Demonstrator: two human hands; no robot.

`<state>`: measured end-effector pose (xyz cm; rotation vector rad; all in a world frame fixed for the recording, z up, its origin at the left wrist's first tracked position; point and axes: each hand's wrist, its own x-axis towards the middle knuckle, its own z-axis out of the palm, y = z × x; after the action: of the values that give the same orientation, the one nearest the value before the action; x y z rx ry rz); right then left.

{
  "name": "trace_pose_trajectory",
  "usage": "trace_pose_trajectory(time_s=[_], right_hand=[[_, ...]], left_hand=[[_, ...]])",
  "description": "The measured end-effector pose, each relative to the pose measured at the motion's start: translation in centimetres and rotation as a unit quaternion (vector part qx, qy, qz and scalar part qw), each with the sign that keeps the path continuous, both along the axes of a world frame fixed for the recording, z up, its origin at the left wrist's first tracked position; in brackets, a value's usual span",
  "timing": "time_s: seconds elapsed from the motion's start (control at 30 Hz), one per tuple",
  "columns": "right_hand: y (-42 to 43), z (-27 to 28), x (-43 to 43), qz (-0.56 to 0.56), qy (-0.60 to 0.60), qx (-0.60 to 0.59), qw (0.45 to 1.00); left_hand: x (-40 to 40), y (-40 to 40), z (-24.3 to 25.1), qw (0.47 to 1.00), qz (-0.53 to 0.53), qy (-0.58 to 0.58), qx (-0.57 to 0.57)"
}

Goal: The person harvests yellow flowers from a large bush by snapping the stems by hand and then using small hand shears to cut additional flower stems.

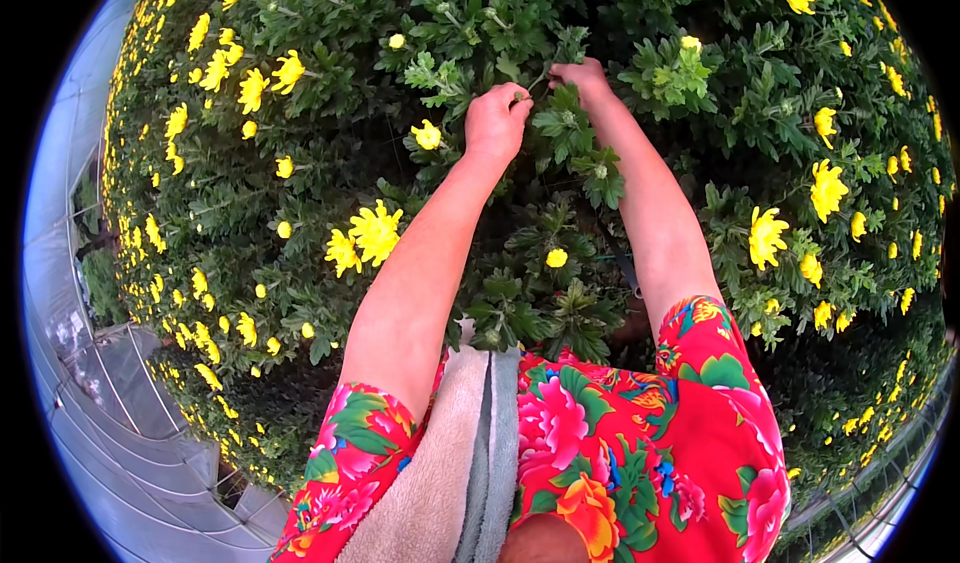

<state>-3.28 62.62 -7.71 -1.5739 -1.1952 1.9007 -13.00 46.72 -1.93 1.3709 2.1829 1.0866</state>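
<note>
My left hand (495, 124) is among the chrysanthemum plants, thumb and forefinger pinched on a small green side shoot (519, 98). Just to its right and a little farther off, my right hand (581, 79) grips a leafy chrysanthemum stem (538, 81); its fingertips are partly hidden by leaves. A thin piece of that stem shows between the two hands. Below my right hand hang green leaves with a closed bud (568, 117). A half-open yellow flower (427, 135) stands left of my left wrist.
Dense chrysanthemum foliage with yellow blooms (376, 231) surrounds both forearms. More open flowers (766, 238) stand on the right. A towel (442, 443) hangs over my red floral shirt (630, 458). Greenhouse film on a frame (142, 443) curves along the left.
</note>
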Motion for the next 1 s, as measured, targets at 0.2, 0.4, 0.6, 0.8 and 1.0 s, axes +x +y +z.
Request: trace_pose_trajectory(time_s=[0.2,0.4,0.6,0.8,1.0], right_hand=[[2.9,-8.7,3.1,-0.089,-0.131,0.018,0.987],[1.3,-9.2,3.6,0.098,0.044,0.007,0.994],[-1.4,-5.2,0.8,0.441,-0.337,0.150,0.818],[-4.5,-10.0,-2.2,0.527,-0.445,0.261,0.675],[-5.3,-10.1,-4.0,0.546,-0.403,0.165,0.716]], left_hand=[[0.0,1.1,0.5,0.998,0.024,-0.056,0.017],[-1.4,-0.2,-0.7,0.994,0.057,-0.089,0.027],[-3.1,-0.8,-1.7,0.996,0.060,-0.044,0.044],[-4.1,-1.6,-2.3,0.990,0.067,-0.119,-0.016],[-5.9,-3.8,-3.8,0.993,0.075,-0.081,0.040]])
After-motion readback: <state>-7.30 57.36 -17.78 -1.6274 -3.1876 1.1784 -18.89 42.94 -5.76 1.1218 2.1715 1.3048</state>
